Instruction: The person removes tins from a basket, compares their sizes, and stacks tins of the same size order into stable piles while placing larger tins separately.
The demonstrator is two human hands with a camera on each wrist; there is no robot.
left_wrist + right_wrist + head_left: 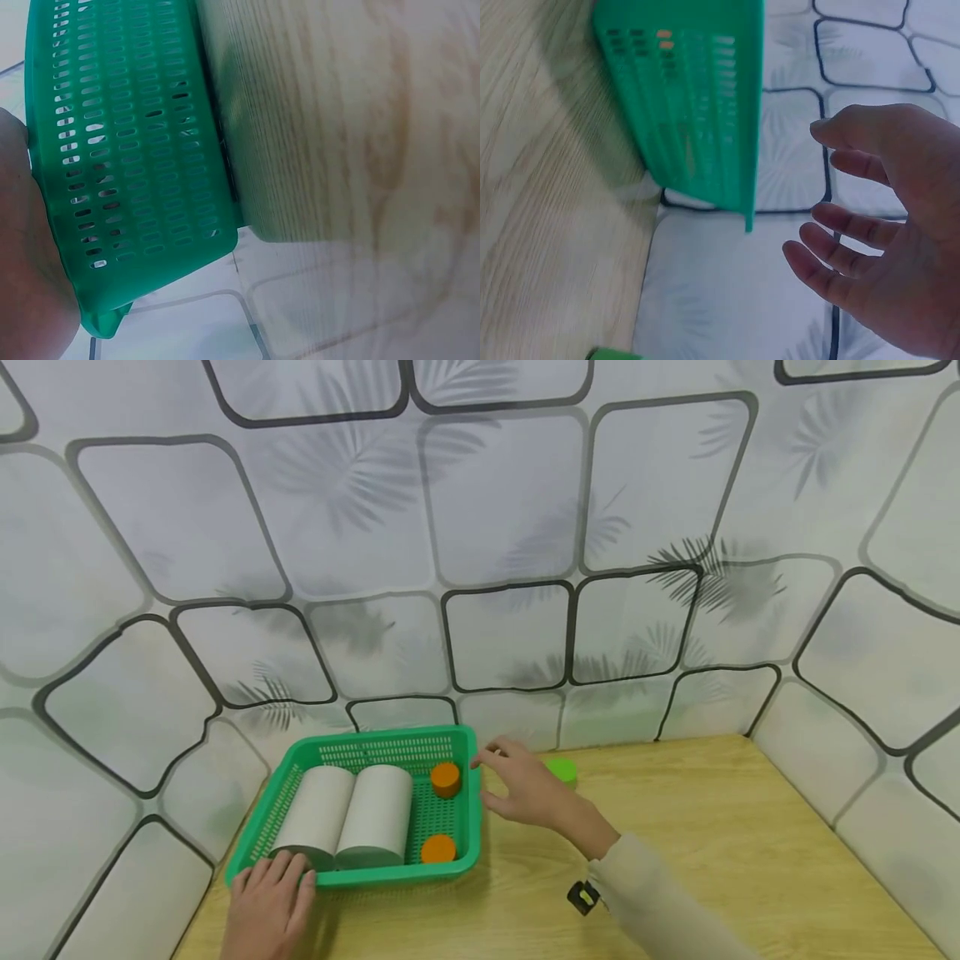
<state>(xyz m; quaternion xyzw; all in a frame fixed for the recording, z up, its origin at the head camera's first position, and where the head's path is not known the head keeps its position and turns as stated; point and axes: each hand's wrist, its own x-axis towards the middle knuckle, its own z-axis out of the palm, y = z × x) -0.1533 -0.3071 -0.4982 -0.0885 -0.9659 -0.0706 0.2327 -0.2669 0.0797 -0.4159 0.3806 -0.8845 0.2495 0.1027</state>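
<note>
A green plastic basket with slotted sides stands on the table at the left. My left hand holds its near rim by the front left corner, fingers bent over the edge. In the left wrist view part of that hand lies along the rim. Two white cylinders lie side by side in the basket, with two short orange cylinders to their right. My right hand hovers beside the far right rim, its fingers loosely bent and holding nothing; the right wrist view shows this hand apart from the basket.
A short bright green cylinder stands on the wooden table, partly behind my right hand. Patterned cloth walls close off the back and both sides. A small black device hangs at my right wrist.
</note>
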